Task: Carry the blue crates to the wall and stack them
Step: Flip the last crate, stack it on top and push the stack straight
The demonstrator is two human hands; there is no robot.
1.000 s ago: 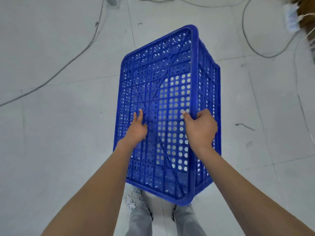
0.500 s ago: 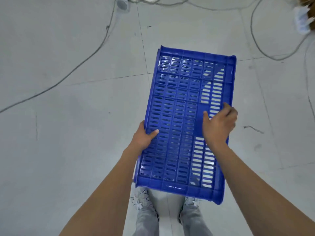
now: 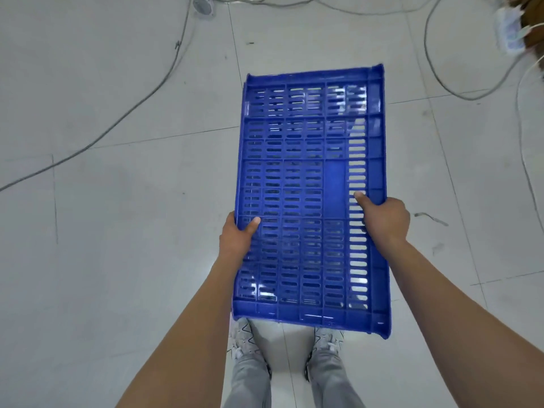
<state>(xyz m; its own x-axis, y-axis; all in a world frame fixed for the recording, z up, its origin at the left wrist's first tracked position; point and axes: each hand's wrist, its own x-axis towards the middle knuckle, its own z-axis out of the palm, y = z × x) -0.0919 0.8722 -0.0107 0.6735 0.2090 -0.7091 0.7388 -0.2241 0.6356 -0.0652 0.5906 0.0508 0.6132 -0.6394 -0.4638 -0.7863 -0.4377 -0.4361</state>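
I hold one blue plastic crate [image 3: 306, 184] in the air in front of me, above the floor. It is turned on its side, so a long slotted wall faces up at me. My left hand [image 3: 237, 235] grips its left edge, thumb on top. My right hand [image 3: 382, 219] grips the right edge, thumb lying on the slots. The crate's inside is hidden. No other crate and no wall are in view.
Pale tiled floor [image 3: 117, 231] lies all around. Grey cables [image 3: 138, 95] run across it at the left and at the top right [image 3: 441, 81]. A white power strip [image 3: 507, 28] lies at the top right, a small white device [image 3: 203, 4] at the top. My shoes [image 3: 244, 340] stand under the crate.
The crate has rolled from its perforated bottom facing me to a slotted side wall facing me. Both hands have shifted from the bottom panel out to the crate's left and right edges.
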